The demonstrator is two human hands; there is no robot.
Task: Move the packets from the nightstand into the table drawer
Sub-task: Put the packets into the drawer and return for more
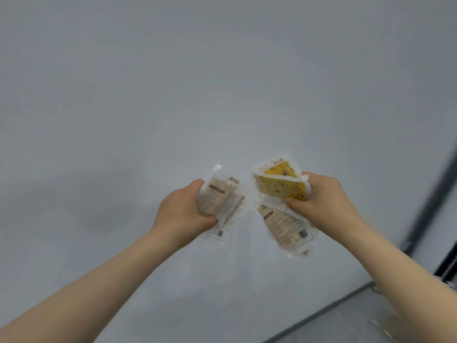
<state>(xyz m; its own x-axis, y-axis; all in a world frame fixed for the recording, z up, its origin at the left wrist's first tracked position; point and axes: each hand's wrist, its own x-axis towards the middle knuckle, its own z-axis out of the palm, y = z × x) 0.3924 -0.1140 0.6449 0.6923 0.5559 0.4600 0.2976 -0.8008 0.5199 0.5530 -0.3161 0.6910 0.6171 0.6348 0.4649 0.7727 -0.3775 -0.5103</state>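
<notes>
Gripped in the left hand (181, 214), at the end of a bare forearm from the lower left corner, a fanned pair of flat white plastic packets with brown print (223, 204). Had the fingers curled round the far edge and the thumb clamped across the lower front, near a small barcode. Held these clear of any surface, in the air before a plain pale grey wall (222, 70). Stood just beside the next bundle, touching or apart too blurred to tell. Clutched in the right hand (324, 201) two yellow patterned plastic packets (282, 188), one overlapped on the other, tilted, pinched at their right ends between curled fingers above and thumb below. Trapped in the same grip a third, a white plastic packet with beige contents and a barcode (286, 230), hung down and rightward below the yellow ones, likewise in mid-air. Ended a second bare forearm from the lower right corner. Farther right, showed only a blurred dark upright strip (430, 194) against the wall and, below it, a darker grey surface (346, 318).
</notes>
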